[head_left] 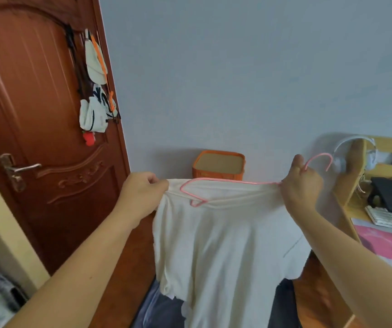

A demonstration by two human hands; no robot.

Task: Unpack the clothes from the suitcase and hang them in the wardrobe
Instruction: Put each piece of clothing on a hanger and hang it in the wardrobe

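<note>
Both arms out front: left hand [143, 197] fisted on cream shirt [223, 252] shoulder, right hand [302, 185] pinching the other shoulder plus pink hanger [225, 185] neck. Shirt hangs mid-air between them, hanger across its top. Orange bin [218, 165] behind at wall.

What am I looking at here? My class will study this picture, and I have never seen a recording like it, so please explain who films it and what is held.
There is one picture, from a camera worn on a person's head, looking forward and down at bare arms. The left hand grips one end of a cream shirt. The right hand grips the other end together with a pink hanger, which lies sideways along the shirt's top edge. Behind stand a brown door, an orange basket and a desk.
</note>
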